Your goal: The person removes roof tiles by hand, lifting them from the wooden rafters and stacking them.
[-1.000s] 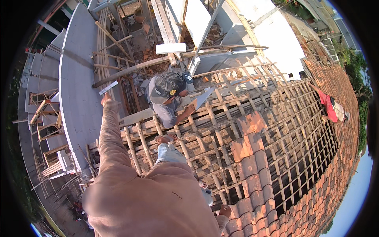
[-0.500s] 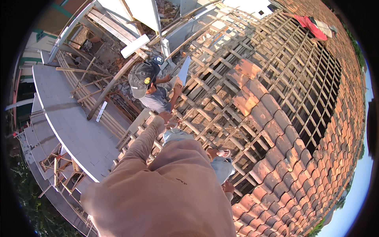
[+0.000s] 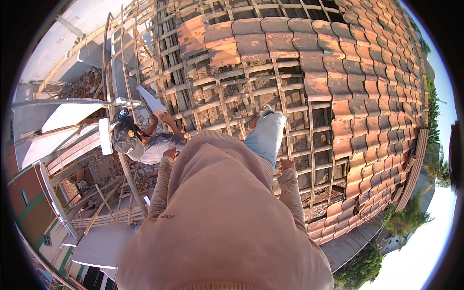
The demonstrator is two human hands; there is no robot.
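Observation:
At the left edge of my torso, my left hand (image 3: 170,153) is low beside a co-worker's grey shirt (image 3: 163,146). Its fingers look curled, and whatever they hold is hidden. By my right thigh, my right hand (image 3: 288,165) is closed close to the wooden roof battens (image 3: 302,131). What it grips, if anything, is too small to make out. My leg in light blue jeans (image 3: 267,135) stretches forward, its foot (image 3: 261,114) on the battens. The co-worker, in a dark cap (image 3: 128,140), grips a handsaw (image 3: 151,100) with a pale blade.
Clay roof tiles (image 3: 365,87) cover the roof ahead and to the right. Gaps between battens show rubble below. Leftward are a timber beam (image 3: 131,182), broken walls and a drop toward a grey slab (image 3: 104,246). Trees (image 3: 365,266) stand beyond the right eave.
My view has swung to the right, so the co-worker and saw sit farther left. My left arm, earlier reaching forward, is now drawn in at my side. More of my right arm shows.

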